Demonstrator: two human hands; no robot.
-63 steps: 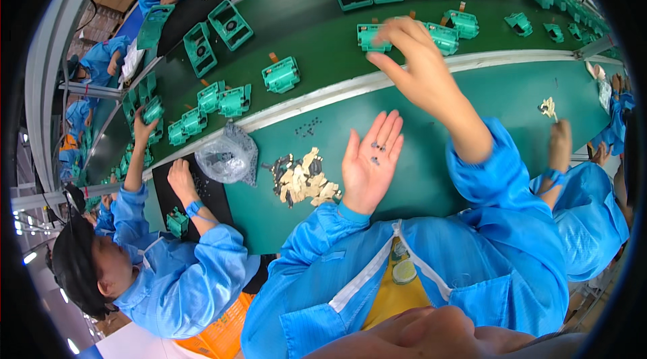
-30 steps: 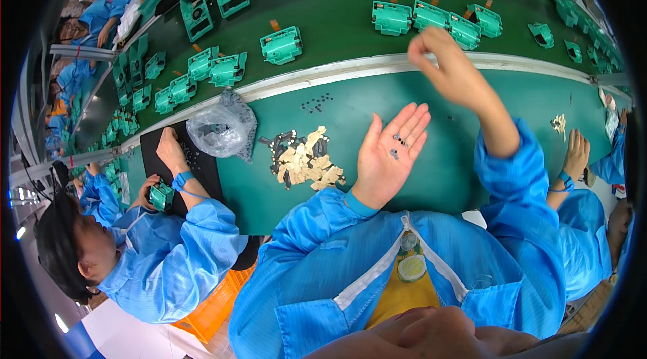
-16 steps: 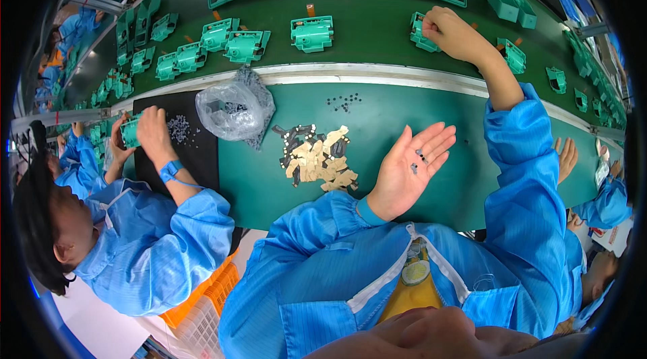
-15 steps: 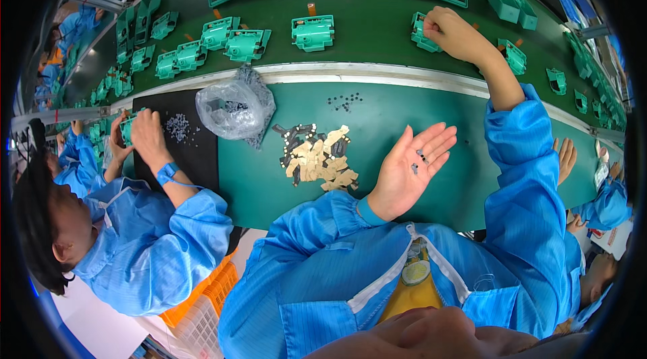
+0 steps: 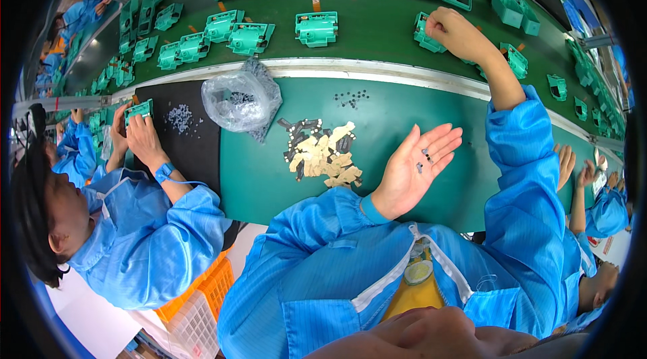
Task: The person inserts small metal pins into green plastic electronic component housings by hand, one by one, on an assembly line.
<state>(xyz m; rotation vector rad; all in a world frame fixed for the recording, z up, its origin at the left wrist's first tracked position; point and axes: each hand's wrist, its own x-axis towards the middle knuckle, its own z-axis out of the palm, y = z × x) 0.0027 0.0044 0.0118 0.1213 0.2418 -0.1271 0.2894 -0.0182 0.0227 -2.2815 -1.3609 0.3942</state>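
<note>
My left hand (image 5: 419, 169) is held palm up over the green mat, fingers stretched out flat. A few tiny grey and black parts (image 5: 420, 167) lie loose on its palm and finger bases. My right hand (image 5: 453, 32) reaches over the rail to the belt, its fingers curled together at a green plastic housing (image 5: 426, 34). Whatever is in those fingertips is hidden. Left of my left hand lies a heap of beige and black small pieces (image 5: 327, 155). Beyond that heap, small black round parts (image 5: 352, 98) are scattered on the mat.
More green housings (image 5: 317, 29) stand on the dark green belt (image 5: 371, 19), behind a pale metal rail (image 5: 364, 69). A clear plastic bag (image 5: 236, 103) of grey parts stands at left, beside a co-worker's black mat (image 5: 195, 164). That co-worker's hands (image 5: 145, 137) hold a green housing.
The view has shifted slightly. My hands keep nearly the same poses. The co-worker at left has turned the green housing, and their hands have shifted on it.
</note>
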